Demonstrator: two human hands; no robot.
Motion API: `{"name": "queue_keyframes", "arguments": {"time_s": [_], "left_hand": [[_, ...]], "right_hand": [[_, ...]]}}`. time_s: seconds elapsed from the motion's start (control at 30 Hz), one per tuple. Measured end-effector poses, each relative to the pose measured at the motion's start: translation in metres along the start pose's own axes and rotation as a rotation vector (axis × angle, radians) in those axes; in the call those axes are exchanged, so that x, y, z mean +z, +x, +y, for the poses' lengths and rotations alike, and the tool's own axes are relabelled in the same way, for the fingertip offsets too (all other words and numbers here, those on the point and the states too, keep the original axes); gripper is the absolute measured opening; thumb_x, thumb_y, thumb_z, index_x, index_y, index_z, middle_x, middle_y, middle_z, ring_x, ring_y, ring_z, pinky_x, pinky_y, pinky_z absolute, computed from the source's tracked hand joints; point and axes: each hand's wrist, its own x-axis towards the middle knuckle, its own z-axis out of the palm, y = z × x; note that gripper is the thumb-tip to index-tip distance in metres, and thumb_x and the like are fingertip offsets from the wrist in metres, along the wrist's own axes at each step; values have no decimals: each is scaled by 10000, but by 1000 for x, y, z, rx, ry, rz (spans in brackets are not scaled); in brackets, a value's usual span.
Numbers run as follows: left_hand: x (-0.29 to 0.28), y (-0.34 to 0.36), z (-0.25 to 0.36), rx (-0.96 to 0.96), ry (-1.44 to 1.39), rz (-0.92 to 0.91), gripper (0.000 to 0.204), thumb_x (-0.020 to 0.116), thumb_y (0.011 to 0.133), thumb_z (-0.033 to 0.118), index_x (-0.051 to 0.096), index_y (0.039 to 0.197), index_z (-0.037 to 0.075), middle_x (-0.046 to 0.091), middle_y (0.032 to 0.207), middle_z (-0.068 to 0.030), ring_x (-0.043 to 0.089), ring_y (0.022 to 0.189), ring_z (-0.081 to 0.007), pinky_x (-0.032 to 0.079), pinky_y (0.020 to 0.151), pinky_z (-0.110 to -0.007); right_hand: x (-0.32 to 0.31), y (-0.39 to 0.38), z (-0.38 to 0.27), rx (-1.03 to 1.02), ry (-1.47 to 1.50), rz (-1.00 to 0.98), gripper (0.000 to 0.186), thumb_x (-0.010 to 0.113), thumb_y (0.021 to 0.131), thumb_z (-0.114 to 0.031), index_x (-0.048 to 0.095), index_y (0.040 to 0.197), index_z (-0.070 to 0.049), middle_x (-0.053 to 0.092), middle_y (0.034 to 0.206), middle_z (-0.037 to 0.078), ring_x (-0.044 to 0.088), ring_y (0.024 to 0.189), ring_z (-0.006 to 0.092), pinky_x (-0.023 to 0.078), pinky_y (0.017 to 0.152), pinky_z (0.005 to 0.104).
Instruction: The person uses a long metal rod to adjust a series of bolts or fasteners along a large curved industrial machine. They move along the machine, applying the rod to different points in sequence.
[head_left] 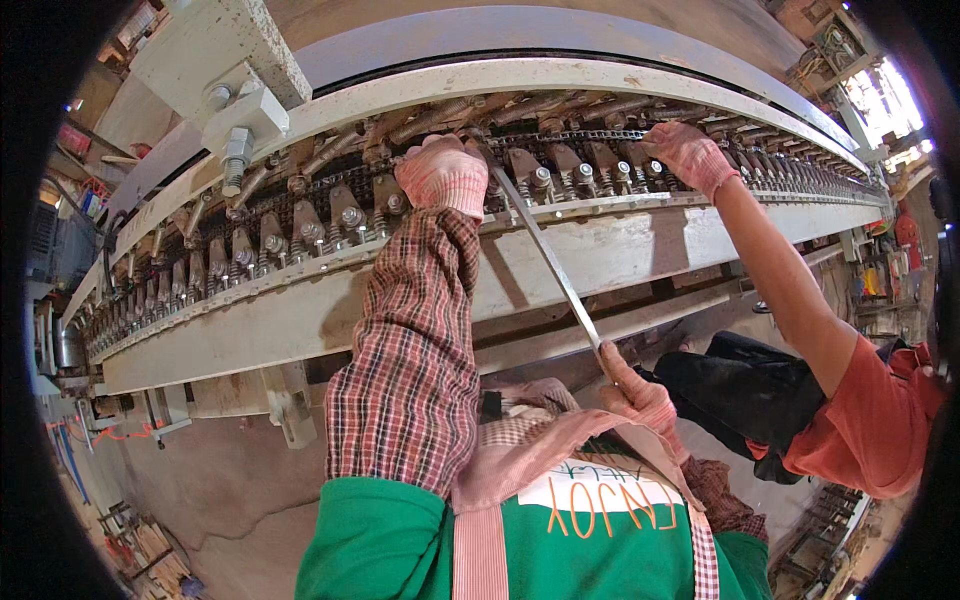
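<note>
My right hand [642,398], in a pinkish work glove, is closed around the lower end of a long flat metal bar [553,262]. The bar slants up and left across the machine's pale beam, its far end among the spring-loaded metal clamps [350,217]. Beside that far end, my left hand [445,176] is curled in a similar glove over the clamp row; what its fingers hold is hidden. To the right, a co-worker's gloved hand [690,157] touches the chain [600,134] that runs behind the clamps.
The long pale beam [600,250] curves across the view, with a rail [560,74] behind the clamps. A bracket with large bolts [238,150] stands at the upper left. The co-worker's red sleeve [865,420] is close on my right. Concrete floor [240,500] shows below.
</note>
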Motion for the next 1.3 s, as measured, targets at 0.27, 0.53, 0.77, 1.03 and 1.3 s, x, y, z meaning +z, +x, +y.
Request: {"name": "queue_keyframes", "arguments": {"time_s": [0.27,0.53,0.77,1.03,1.3], "left_hand": [[-18,1,8,-25,-92,-117,476,510,965,527,787,988,140,747,968,-96,715,937,-319,552,797,-452],[-12,1,6,25,-36,-87,514,512,944,538,771,1014,100,740,1032,-127,716,968,-333,555,828,-469],[-8,2,2,-10,-40,-79,510,516,940,509,749,989,58,738,1007,-121,719,955,-315,557,813,-473],[1,5,4,-42,-53,-52,496,520,940,506,735,976,61,741,961,-129,720,928,-327,560,786,-479],[5,10,0,-67,-30,-57,490,536,927,515,713,1032,71,748,954,-142,724,952,-336,568,793,-501]], "right_hand": [[-1,6,47,-72,419,-153,649,657,969,-20,390,1558,-68,528,1477,25,540,1006,17,429,924,167],[-14,14,26,-10,340,-165,652,651,963,-27,392,1559,-73,550,1252,-24,514,873,16,430,845,176],[-19,16,36,-3,281,-165,615,640,957,-37,443,1537,-89,612,1230,-39,518,873,13,436,837,173],[-2,27,30,16,272,-181,595,642,970,-68,451,1533,-90,596,1259,-65,500,901,8,421,839,166],[-8,14,-7,10,82,-96,585,602,960,-5,465,1523,-89,580,1012,-71,466,830,8,396,770,164]]}}
